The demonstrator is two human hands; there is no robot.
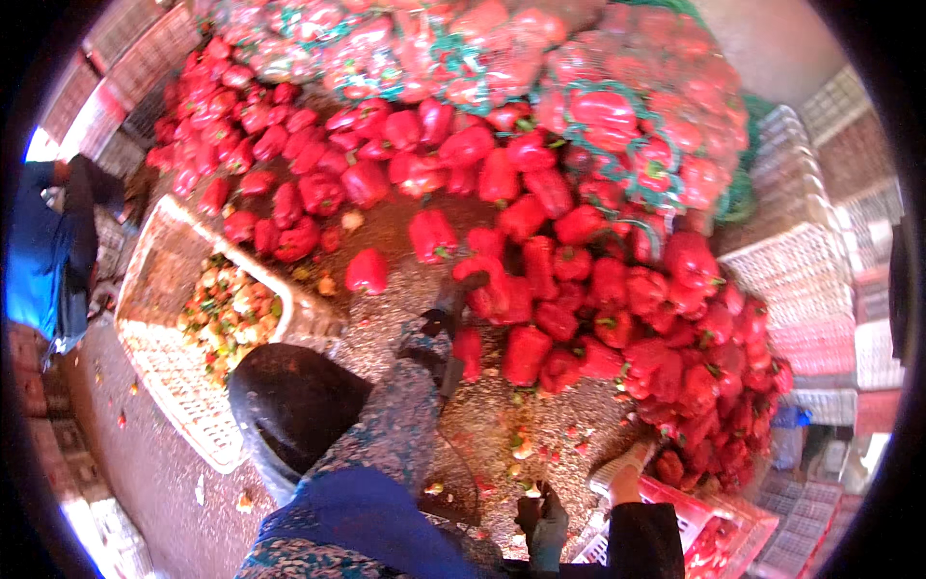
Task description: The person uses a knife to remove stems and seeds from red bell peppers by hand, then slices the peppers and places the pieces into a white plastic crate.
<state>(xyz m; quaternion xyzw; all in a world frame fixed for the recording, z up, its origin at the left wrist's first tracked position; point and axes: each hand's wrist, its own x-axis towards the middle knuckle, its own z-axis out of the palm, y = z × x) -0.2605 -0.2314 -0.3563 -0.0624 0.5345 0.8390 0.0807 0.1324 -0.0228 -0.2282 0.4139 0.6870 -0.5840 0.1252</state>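
A large heap of red bell peppers [579, 270] lies on the ground ahead of me. My left hand [543, 521], in a dark glove, hovers low near the bottom edge with fingers apart and nothing visible in it. My right hand [622, 465], in a light glove, stretches flat toward the peppers at the rim of a red crate [748, 526]. A co-worker with a dark head covering [289, 405] bends in front of me. That person's patterned sleeve [405, 405] reaches forward, and their dark-gloved hand [442, 323] touches a pepper at the heap's edge.
A pale woven basket [164, 362] with pepper scraps lies at the left. Net sacks of peppers [598, 87] are piled at the back. Stacked crates [820, 289] line the right side. Another person in blue [39, 251] stands at the far left. Scraps litter the ground.
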